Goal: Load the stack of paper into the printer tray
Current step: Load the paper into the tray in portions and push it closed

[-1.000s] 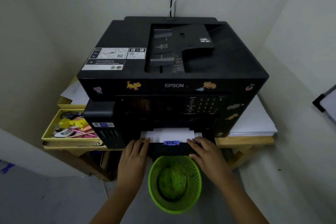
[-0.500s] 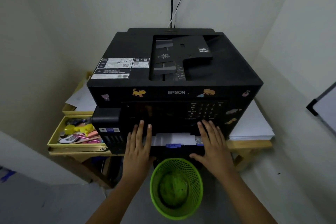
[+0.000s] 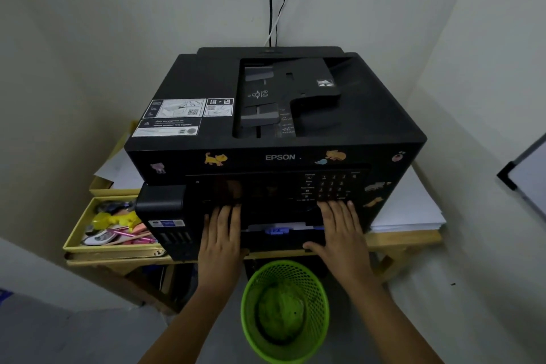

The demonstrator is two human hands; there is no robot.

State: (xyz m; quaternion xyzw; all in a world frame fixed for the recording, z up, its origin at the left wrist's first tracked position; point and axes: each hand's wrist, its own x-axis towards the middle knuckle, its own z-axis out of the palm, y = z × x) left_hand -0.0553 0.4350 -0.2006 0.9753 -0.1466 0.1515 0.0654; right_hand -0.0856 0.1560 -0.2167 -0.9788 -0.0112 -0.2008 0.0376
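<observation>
Head view: printer tray lies between flat hands.

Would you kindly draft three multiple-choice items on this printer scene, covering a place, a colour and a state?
1. Where is the mesh bin? A on the printer; B on the floor below the tray; C in the yellow box.
2. What colour is the bin? A green; B red; C blue.
3. How do both hands lie? A fists; B flat, fingers straight; C holding pens.

B: it stands under the paper tray. A: its mesh is bright green. B: left hand and right hand lie flat on the printer front.
</observation>
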